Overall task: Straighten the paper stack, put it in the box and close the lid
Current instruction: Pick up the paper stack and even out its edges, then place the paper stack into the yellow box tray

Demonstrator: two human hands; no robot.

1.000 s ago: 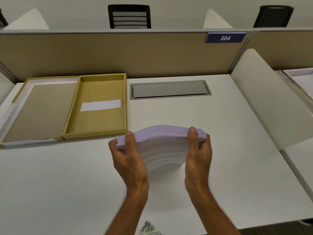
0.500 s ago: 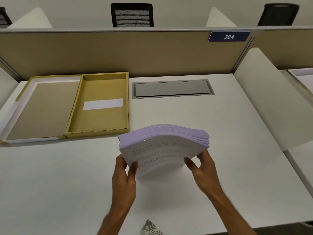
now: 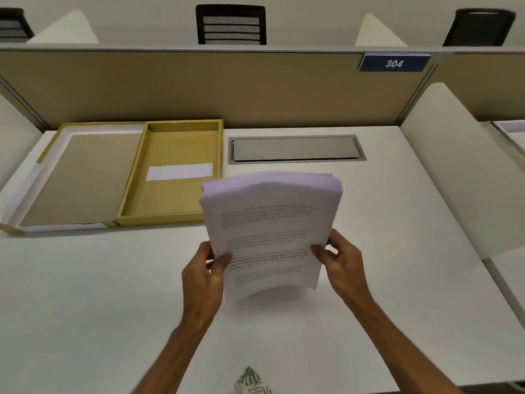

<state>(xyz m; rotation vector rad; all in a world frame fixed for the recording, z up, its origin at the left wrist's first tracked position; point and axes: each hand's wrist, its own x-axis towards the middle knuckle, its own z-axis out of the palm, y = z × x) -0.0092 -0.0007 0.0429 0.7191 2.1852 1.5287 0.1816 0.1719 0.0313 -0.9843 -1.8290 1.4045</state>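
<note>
A thick stack of printed white paper [image 3: 270, 223] stands nearly upright above the white desk, its top edge bowed and its lower edge close to the desk surface. My left hand [image 3: 206, 268] grips its lower left side and my right hand [image 3: 339, 258] grips its lower right side. To the left lies the open yellow box [image 3: 170, 214], shallow, with a white label strip on its floor. Its lid [image 3: 76, 177] lies flat and open on the box's left, brown inside with a white border.
A grey cable hatch [image 3: 295, 149] is set into the desk behind the paper. A beige partition [image 3: 227, 89] with a blue "304" sign [image 3: 393, 63] closes the back. A white side divider [image 3: 466, 172] stands on the right. A patterned scrap [image 3: 251, 381] shows at the desk's near edge.
The stack has been tipped from lying curved and low to standing nearly upright. Both hands slid from its top edge down to its lower sides.
</note>
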